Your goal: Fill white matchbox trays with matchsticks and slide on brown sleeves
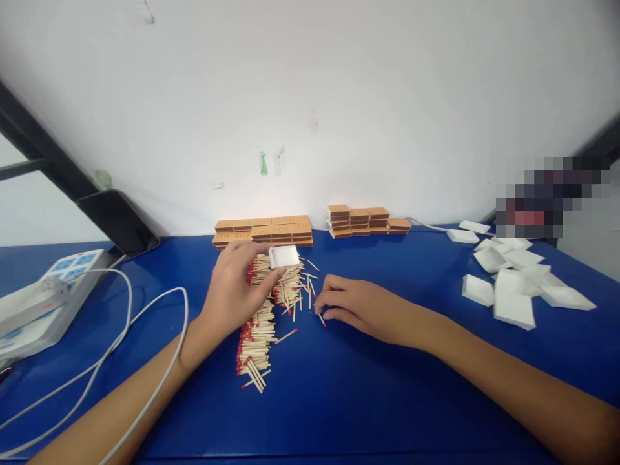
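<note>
Between the thumb and fingers of my left hand (237,281) is a small white matchbox tray (285,257), its hollow side facing me. The hand hovers over a heap of red-tipped matches (259,332) spread on the blue table. To the right of the heap, my right hand (351,303) is closed with its fingertips low at the table. A single match (322,320) shows at those fingertips, red head pointing down toward me. Several loose matches (310,290) lie between the two hands, and another match (286,336) lies apart, nearer to me.
Orange matchboxes stand in two stacks along the wall, a left stack (263,231) and a right stack (359,221). Loose white trays (513,310) are piled at the right. A power strip (53,310), white cable (181,323) and a black phone-like object (121,223) occupy the left.
</note>
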{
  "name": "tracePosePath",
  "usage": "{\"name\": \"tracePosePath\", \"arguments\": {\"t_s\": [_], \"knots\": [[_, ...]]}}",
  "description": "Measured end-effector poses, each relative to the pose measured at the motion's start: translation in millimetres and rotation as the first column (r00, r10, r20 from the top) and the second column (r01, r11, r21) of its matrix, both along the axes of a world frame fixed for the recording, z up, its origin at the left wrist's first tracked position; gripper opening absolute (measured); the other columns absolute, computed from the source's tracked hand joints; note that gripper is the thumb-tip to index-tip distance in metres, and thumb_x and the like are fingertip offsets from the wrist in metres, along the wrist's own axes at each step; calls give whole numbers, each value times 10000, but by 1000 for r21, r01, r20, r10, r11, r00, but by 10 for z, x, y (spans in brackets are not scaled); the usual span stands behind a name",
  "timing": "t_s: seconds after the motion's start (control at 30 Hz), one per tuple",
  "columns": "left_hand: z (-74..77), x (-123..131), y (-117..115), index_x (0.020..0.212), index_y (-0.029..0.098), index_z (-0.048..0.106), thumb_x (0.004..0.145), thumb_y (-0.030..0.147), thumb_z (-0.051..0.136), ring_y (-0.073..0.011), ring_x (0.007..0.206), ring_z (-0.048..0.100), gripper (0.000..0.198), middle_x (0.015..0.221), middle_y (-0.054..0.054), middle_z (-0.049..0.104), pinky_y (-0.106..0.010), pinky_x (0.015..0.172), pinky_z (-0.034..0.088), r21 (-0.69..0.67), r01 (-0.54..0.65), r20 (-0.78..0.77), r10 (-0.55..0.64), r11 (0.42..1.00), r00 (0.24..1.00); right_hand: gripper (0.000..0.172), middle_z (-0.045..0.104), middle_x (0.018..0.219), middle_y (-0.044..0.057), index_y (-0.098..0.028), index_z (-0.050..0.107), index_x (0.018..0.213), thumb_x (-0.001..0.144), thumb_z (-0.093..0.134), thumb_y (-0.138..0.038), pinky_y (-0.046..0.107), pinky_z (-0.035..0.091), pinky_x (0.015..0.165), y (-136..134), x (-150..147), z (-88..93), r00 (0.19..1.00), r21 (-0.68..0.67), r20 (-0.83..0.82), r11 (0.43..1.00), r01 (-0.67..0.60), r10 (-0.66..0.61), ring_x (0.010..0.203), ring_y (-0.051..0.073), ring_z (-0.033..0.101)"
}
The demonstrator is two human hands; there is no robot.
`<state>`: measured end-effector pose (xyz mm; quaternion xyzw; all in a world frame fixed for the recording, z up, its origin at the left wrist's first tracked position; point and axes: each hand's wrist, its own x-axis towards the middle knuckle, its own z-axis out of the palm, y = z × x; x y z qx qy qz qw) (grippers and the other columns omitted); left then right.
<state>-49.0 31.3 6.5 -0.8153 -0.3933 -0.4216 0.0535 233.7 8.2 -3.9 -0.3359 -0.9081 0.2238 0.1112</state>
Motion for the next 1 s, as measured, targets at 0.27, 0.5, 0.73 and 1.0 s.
{"name": "tracePosePath", "arguments": {"t_s": [0.27, 0.5, 0.73, 1.0], "knots": [[6, 24, -23, 1189, 193, 686, 929, 346, 780, -273, 1069, 677, 316, 1110, -84, 763, -467, 939, 554, 14, 10, -30, -9, 1000, 999, 212, 646, 1015, 34, -212, 626, 954, 1084, 522, -343, 311, 430, 714, 21, 55, 4, 989, 21, 28, 989, 148, -148, 792, 165, 593], [-16, 25, -27, 1185, 195, 686, 929, 322, 765, -285, 1076, 673, 297, 1121, -90, 766, -485, 933, 557, 9, 25, -29, -25, 1000, 999, 166, 639, 926, 21, -222, 590, 934, 1053, 557, -334, 313, 395, 671, 53, 50, -77, 959, 115, -8, 953, 281, -282, 762, 170, 574], [-33, 59, -48, 1155, 215, 718, 916, 352, 770, -296, 1069, 674, 280, 1059, -85, 776, -495, 901, 562, -15, 55, -35, -55, 998, 998, 168, 648, 953, 30, -220, 607, 982, 1058, 561, -363, 314, 402, 669, 90, 83, -105, 944, 145, 3, 934, 327, -331, 745, 172, 579], [-57, 67, -59, 1180, 218, 747, 913, 387, 795, -293, 1044, 674, 319, 1064, -91, 779, -499, 909, 558, -13, 73, -65, -73, 997, 995, 199, 654, 977, 45, -219, 591, 961, 1083, 505, -351, 311, 405, 666, 88, 96, -5, 948, 182, -53, 930, 318, -314, 730, 170, 578]]}}
